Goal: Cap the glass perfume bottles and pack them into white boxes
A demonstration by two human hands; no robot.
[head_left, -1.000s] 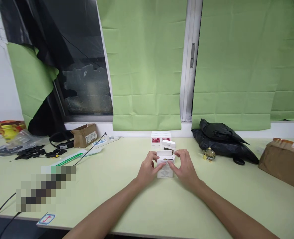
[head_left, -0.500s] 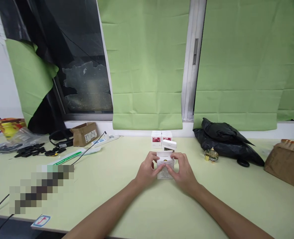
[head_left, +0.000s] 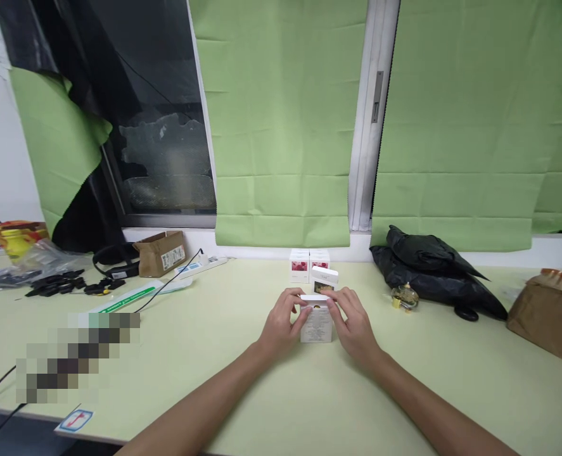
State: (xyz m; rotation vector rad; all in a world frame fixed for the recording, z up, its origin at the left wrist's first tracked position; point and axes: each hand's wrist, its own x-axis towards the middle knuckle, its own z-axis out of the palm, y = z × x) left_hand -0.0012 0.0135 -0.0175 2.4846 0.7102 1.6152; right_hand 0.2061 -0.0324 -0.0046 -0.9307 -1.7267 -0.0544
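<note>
A small white carton point(head_left: 316, 327) with printed text stands upright on the table in front of me. Its top flap point(head_left: 315, 297) is at the upper edge, and a small yellow spot shows below it. On the left side of the carton is my left hand point(head_left: 281, 323), fingers closed around it and thumb near the front top edge. From the right, my right hand point(head_left: 355, 322) grips the upper corner in the same way. Just behind is another white box point(head_left: 325, 276) with a dark picture, partly hidden by my fingers.
White boxes with red pictures point(head_left: 300, 266) stand farther back by the wall. To the right lie a black plastic bag point(head_left: 433, 275), a glass bottle point(head_left: 405, 296) and a brown carton point(head_left: 549, 316). An open cardboard box point(head_left: 161, 254), cables and black parts point(head_left: 55, 284) are on the left.
The carton's top flap, raised before, is now folded lower. My thumbs have moved apart from the middle of the front face to its upper corners, uncovering the printed text.
</note>
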